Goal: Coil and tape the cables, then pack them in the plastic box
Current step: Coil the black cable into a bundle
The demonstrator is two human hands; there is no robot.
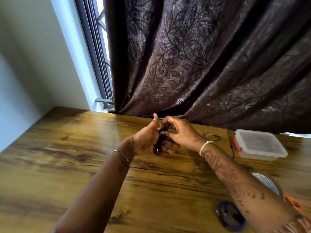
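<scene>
Above the wooden table (67, 148), the left hand (148, 140) cups a black coiled cable (159, 145), thumb raised; the right hand (180, 132) pinches its top end, the lidded plastic box (259, 145) well apart to the right

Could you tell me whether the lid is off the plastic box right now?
No, the plastic box sits closed on the table, its lid on top.

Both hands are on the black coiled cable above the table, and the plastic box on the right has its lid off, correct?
Not quite. The head view shows the plastic box with its lid on. The rest holds: the left hand and right hand hold the black coiled cable above the table.
</scene>
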